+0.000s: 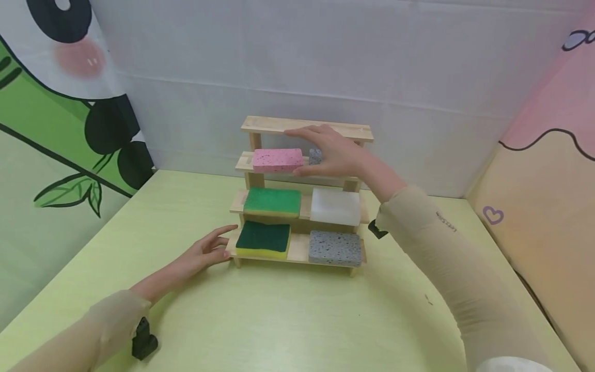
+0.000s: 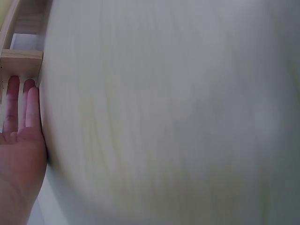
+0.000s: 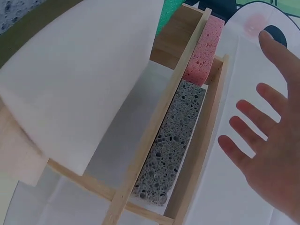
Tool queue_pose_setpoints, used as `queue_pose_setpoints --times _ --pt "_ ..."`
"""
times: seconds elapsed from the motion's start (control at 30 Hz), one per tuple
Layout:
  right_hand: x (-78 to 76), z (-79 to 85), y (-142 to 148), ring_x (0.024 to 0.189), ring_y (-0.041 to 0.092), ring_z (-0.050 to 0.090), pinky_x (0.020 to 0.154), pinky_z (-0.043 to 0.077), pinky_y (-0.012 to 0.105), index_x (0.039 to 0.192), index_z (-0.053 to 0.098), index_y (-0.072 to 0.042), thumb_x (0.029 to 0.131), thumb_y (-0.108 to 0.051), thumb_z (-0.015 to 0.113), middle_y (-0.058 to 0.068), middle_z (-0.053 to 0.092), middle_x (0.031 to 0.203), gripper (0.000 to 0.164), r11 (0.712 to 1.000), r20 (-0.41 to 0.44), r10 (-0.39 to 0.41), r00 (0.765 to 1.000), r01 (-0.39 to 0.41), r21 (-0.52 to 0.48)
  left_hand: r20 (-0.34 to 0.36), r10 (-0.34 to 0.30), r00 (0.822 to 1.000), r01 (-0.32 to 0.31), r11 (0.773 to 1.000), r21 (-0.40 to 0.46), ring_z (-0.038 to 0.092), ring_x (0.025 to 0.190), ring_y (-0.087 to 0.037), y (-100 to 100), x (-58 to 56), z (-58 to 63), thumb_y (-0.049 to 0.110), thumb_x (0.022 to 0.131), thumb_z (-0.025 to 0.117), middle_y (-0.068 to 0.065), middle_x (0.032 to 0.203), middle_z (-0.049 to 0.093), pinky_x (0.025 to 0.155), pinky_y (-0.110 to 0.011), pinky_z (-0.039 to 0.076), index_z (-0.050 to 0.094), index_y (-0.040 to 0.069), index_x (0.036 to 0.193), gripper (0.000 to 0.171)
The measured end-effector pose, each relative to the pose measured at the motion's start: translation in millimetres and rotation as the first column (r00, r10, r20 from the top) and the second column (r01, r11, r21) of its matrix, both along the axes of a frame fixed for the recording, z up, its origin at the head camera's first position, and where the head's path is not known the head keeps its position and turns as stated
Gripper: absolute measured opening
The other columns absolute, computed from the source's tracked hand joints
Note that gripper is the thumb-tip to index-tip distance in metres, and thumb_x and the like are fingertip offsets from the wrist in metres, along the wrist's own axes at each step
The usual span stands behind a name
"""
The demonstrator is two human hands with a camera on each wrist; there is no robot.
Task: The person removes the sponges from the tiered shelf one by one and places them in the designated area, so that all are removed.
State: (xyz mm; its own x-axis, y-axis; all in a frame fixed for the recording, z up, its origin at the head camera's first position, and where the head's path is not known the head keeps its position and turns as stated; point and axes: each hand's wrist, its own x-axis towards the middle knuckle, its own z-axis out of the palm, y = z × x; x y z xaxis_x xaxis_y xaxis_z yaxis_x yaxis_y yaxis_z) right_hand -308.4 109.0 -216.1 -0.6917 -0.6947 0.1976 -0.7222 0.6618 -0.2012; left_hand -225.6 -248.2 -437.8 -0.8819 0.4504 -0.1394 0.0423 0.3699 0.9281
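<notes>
A wooden tiered rack (image 1: pixel 307 125) holds several sponges. My right hand (image 1: pixel 337 154) is spread in front of its upper part, holding nothing. Nearest to it on the second shelf from the top are a pink sponge (image 1: pixel 277 161) and a speckled grey sponge (image 3: pixel 171 140), which the hand partly hides in the head view. In the right wrist view, the fingers stand apart from both. My left hand (image 1: pixel 204 254) is at the left end of the lowest shelf, fingers extended, thumb at its edge; in the left wrist view the fingertips reach the wood (image 2: pixel 22 63).
On the third shelf down lie a green sponge (image 1: pixel 272 200) and a white sponge (image 1: pixel 335 205). A dark green and yellow sponge (image 1: pixel 262 237) and another grey sponge (image 1: pixel 334 248) lie on the lowest. The rack stands on a pale table (image 1: pixel 279 315) before a white backdrop (image 1: pixel 307 57).
</notes>
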Motion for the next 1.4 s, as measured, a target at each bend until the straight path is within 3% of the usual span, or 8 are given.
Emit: queue_pose_setpoints --times 0.1,0.2,0.53,0.9,1.4 --pt "-10.3 -2.8 -5.8 0.148 0.022 0.031 0.12 0.027 0.044 0.154 0.035 -0.025 0.085 -0.049 0.073 -0.004 0.036 0.159 0.082 0.999 0.078 0.032 0.996 -0.03 -0.028 0.018 0.012 1.0 -0.012 1.0 -0.014 0.056 0.125 -0.02 -0.1 1.2 1.1 0.033 0.102 0.052 -0.012 0.143 0.05 0.11 -0.051 0.038 0.021 0.037 0.155 0.061" --pt "-19.6 -8.3 -11.0 0.146 0.021 0.036 0.119 0.031 0.042 0.153 0.036 -0.026 0.085 -0.044 0.075 -0.004 0.038 0.158 0.081 0.998 0.132 0.038 0.991 -0.03 -0.059 0.023 0.012 1.0 -0.011 1.0 -0.019 0.055 0.126 -0.021 -0.2 1.5 1.5 0.033 0.102 0.052 -0.013 0.143 0.05 0.111 -0.053 0.037 0.021 0.037 0.156 0.062" --pt "-32.7 -22.3 -24.9 0.142 0.02 0.043 0.116 0.035 0.038 0.148 0.046 -0.021 0.086 -0.042 0.075 0.002 0.048 0.153 0.072 0.987 0.168 -0.022 0.986 0.048 -0.153 0.017 0.002 1.0 -0.002 1.0 0.003 0.059 0.12 -0.012 -2.0 1.6 3.2 0.031 0.103 0.052 -0.012 0.142 0.051 0.108 -0.045 0.041 0.021 0.035 0.156 0.062" --pt "-38.7 -34.4 -30.0 0.14 0.024 0.046 0.113 0.038 0.041 0.15 0.043 -0.022 0.088 -0.042 0.072 -0.001 0.044 0.156 0.071 0.959 0.255 -0.083 0.963 0.147 -0.243 0.014 -0.001 1.0 0.001 1.0 0.001 0.059 0.12 -0.009 -6.7 -0.9 0.5 0.03 0.103 0.052 -0.012 0.143 0.05 0.107 -0.041 0.042 0.02 0.035 0.156 0.062" --pt "-38.1 -39.0 -27.4 0.143 0.022 0.042 0.117 0.034 0.042 0.149 0.045 -0.016 0.087 -0.04 0.074 0.002 0.045 0.155 0.072 0.965 0.277 -0.155 0.948 0.205 -0.162 0.021 -0.012 1.0 0.012 1.0 0.017 0.059 0.119 -0.007 -3.1 -3.3 -1.6 0.03 0.103 0.052 -0.013 0.143 0.051 0.106 -0.038 0.043 0.02 0.035 0.157 0.062"
